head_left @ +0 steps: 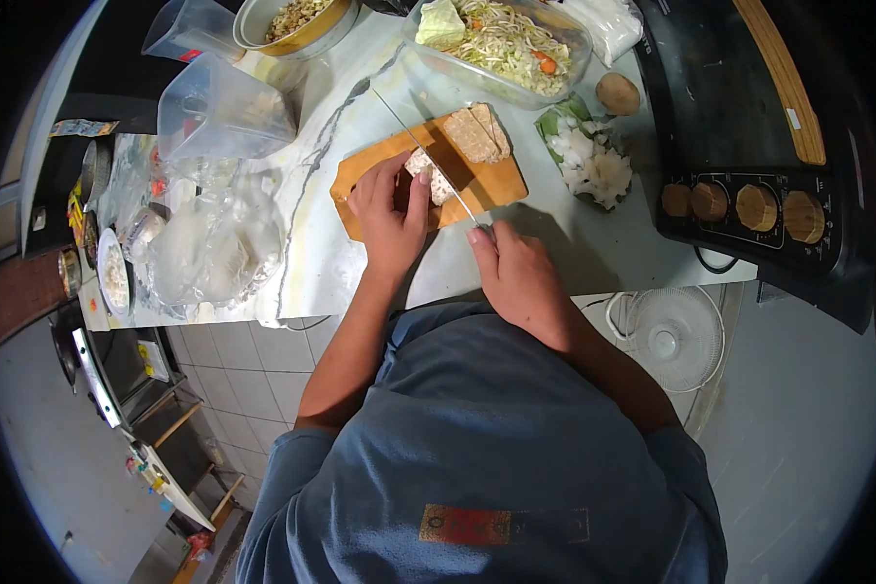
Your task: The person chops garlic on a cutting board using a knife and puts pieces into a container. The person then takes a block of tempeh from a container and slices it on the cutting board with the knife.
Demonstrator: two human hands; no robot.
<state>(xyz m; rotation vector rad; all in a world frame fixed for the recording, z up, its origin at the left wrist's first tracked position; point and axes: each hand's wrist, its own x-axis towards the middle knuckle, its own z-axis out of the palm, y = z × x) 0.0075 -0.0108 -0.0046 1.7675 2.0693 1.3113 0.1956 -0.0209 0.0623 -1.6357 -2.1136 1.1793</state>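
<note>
A wooden cutting board (506,187) lies on the marble-patterned counter. On it, my left hand (391,209) steadies a pale, lumpy block that looks like tempeh (420,164), its fingers curled around the near side. The handle of a long kitchen knife (461,200) is gripped in my right hand (522,273). Its thin blade slants up and left across the block's right side; whether it has cut in, I cannot tell. Several flat tempeh slices (477,133) are stacked at the board's far right.
Behind the board stands a clear tub (501,49) of shredded vegetables. To the right are white pieces on a leaf (594,165), a round brown potato-like item (618,93) and a black appliance with knobs (755,208). Plastic bags (214,243) and a clear pitcher (219,112) occupy the left.
</note>
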